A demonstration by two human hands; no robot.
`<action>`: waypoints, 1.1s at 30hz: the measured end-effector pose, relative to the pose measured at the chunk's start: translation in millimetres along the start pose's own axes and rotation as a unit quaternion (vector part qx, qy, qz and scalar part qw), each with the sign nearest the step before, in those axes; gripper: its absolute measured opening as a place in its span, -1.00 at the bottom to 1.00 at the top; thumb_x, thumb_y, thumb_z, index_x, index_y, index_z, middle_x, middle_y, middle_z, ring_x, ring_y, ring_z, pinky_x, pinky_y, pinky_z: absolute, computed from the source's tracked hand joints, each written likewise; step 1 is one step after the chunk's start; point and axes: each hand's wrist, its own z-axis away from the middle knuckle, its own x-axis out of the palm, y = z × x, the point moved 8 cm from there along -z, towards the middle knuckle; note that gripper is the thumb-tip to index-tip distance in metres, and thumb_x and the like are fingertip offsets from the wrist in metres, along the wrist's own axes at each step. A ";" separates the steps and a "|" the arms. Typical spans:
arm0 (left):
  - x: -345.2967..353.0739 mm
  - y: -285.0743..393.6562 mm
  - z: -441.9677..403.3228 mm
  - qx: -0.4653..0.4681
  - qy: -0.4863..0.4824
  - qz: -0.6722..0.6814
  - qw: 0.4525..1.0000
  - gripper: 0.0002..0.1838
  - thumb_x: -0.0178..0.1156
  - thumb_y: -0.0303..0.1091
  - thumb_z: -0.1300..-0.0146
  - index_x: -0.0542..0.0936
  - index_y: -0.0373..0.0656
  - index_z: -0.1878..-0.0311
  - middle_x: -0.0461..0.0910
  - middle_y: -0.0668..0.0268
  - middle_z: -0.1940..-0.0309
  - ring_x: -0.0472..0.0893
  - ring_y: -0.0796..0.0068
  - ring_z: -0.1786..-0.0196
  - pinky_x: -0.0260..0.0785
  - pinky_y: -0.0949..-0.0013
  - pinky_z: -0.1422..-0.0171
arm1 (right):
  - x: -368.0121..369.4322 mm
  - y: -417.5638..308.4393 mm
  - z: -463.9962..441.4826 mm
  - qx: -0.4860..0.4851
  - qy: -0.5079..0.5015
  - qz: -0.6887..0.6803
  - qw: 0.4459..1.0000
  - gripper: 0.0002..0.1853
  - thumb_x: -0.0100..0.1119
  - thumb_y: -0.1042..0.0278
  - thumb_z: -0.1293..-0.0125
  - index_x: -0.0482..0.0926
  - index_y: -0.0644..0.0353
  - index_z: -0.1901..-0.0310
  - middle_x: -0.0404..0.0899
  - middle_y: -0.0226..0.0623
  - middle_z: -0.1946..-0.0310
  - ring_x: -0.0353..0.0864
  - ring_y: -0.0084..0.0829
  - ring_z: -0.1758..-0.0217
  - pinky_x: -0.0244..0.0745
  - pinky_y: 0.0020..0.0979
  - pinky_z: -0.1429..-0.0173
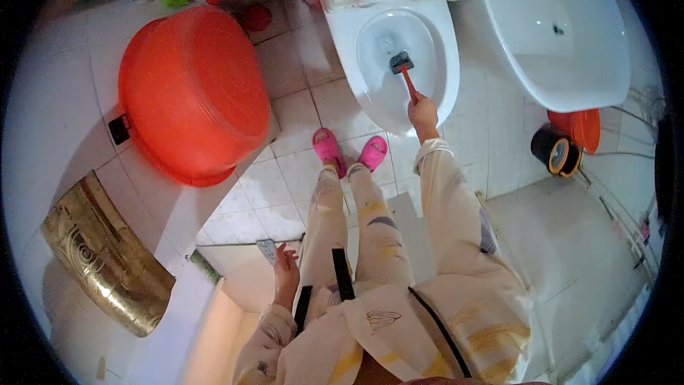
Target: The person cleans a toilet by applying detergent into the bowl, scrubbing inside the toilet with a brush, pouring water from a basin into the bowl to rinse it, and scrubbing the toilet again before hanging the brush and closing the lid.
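My right hand (423,115) is closed around the red handle of a toilet brush (407,80). The brush's dark head is down inside the bowl of the white toilet (447,64), whose lid and seat are raised. Low on the left side of my body, my left hand (286,268) hangs with its fingers apart. Just beyond its fingertips is a small grey flat object (267,250); I cannot tell whether they touch.
A big red-orange tub (206,93) leans at the left, above a golden embossed panel (107,253). To the right of the toilet is a white basin (563,57), with a red bucket (586,128) and a black container (548,148) below. My pink slippers (328,148) stand on tiles.
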 end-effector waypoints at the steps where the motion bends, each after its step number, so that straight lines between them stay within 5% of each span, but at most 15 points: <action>1: 0.7 -8.4 -0.1 -0.005 0.010 0.008 1.000 -0.68 -0.14 -0.44 -0.30 0.27 -0.25 -0.11 0.51 0.14 0.33 0.56 0.39 0.32 0.43 0.36 0.25 | 9.2 -9.8 -15.4 -0.025 -0.003 -0.030 0.999 -0.71 -0.02 0.26 -0.14 0.50 0.02 0.09 0.56 -0.07 0.41 0.56 -0.05 0.31 0.44 -0.08 0.25; 3: 0.2 -20.7 5.0 -0.018 0.020 0.007 1.000 -0.69 -0.15 -0.45 -0.29 0.27 -0.25 -0.10 0.50 0.15 0.34 0.56 0.39 0.33 0.43 0.36 0.25 | 22.8 -30.8 -36.9 -0.073 -0.017 -0.091 0.993 -0.75 -0.01 0.28 -0.12 0.52 0.07 0.16 0.57 -0.11 0.39 0.55 -0.05 0.29 0.43 -0.09 0.22; 7: -4.0 -18.9 16.6 -0.027 0.022 -0.010 0.999 -0.70 -0.14 -0.48 -0.28 0.28 -0.25 -0.08 0.50 0.18 0.36 0.56 0.41 0.35 0.44 0.38 0.25 | -35.2 -40.8 -14.6 -0.001 0.039 0.042 0.998 -0.71 -0.01 0.31 -0.11 0.49 0.13 0.11 0.56 -0.01 0.37 0.56 -0.01 0.29 0.44 -0.10 0.20; 8: -1.1 -34.7 17.5 0.015 0.043 0.021 0.999 -0.71 -0.14 -0.47 -0.28 0.29 -0.25 -0.07 0.51 0.20 0.38 0.57 0.41 0.37 0.44 0.38 0.25 | -45.2 -40.5 -3.2 -0.015 -0.010 0.077 0.997 -0.69 -0.03 0.33 -0.13 0.46 0.15 0.07 0.56 0.02 0.37 0.57 -0.01 0.28 0.45 -0.10 0.20; 13: -13.2 -14.5 24.1 -0.038 0.033 0.030 0.998 -0.72 -0.14 -0.45 -0.29 0.30 -0.25 -0.06 0.53 0.20 0.38 0.58 0.43 0.35 0.44 0.40 0.23 | -75.6 -6.9 48.7 -0.032 0.050 0.068 0.996 -0.77 -0.14 0.34 -0.18 0.46 0.12 0.16 0.57 -0.07 0.39 0.55 0.00 0.28 0.43 -0.04 0.25; 15: -17.7 -10.5 29.1 -0.033 0.027 0.017 0.999 -0.72 -0.14 -0.45 -0.29 0.30 -0.24 -0.05 0.54 0.19 0.38 0.58 0.43 0.35 0.45 0.40 0.22 | -59.1 8.1 60.1 -0.047 -0.046 0.156 0.986 -0.77 -0.13 0.40 -0.15 0.46 0.12 0.16 0.57 -0.06 0.41 0.55 0.00 0.29 0.43 -0.06 0.26; 22: -48.5 -35.5 53.0 -0.023 0.037 0.032 0.999 -0.74 -0.14 -0.39 -0.30 0.32 -0.22 -0.02 0.56 0.16 0.43 0.59 0.39 0.38 0.44 0.37 0.26 | -78.4 -6.6 94.8 -0.045 -0.019 0.126 0.991 -0.80 -0.10 0.42 -0.15 0.46 0.11 0.19 0.56 -0.02 0.42 0.55 0.02 0.34 0.44 -0.07 0.30; 27: -70.8 -93.3 61.5 -0.008 0.034 0.071 0.997 -0.73 -0.14 -0.35 -0.29 0.31 -0.20 -0.02 0.56 0.18 0.43 0.60 0.41 0.36 0.43 0.37 0.25 | -141.6 -109.6 134.4 -0.048 -0.002 0.093 0.995 -0.80 -0.10 0.44 -0.13 0.42 0.23 0.20 0.55 0.01 0.40 0.56 -0.02 0.29 0.45 -0.11 0.27; 29: -84.3 -96.2 62.6 -0.102 0.034 0.093 0.990 -0.73 -0.10 -0.35 -0.27 0.32 -0.20 -0.01 0.56 0.22 0.43 0.59 0.44 0.38 0.43 0.39 0.26 | -162.6 -155.2 146.7 -0.136 0.088 0.019 0.987 -0.87 -0.09 0.52 -0.09 0.40 0.25 0.29 0.53 0.05 0.46 0.53 0.03 0.36 0.43 -0.11 0.32; 33: -94.2 -124.0 48.5 -0.080 0.033 0.149 0.985 -0.70 -0.08 -0.31 -0.27 0.32 -0.26 0.00 0.57 0.20 0.42 0.59 0.43 0.36 0.42 0.41 0.24 | -204.4 -272.3 154.4 -0.296 0.206 -0.114 0.926 -0.98 0.01 0.55 -0.04 0.40 0.28 0.45 0.48 0.05 0.55 0.48 0.06 0.45 0.39 -0.11 0.35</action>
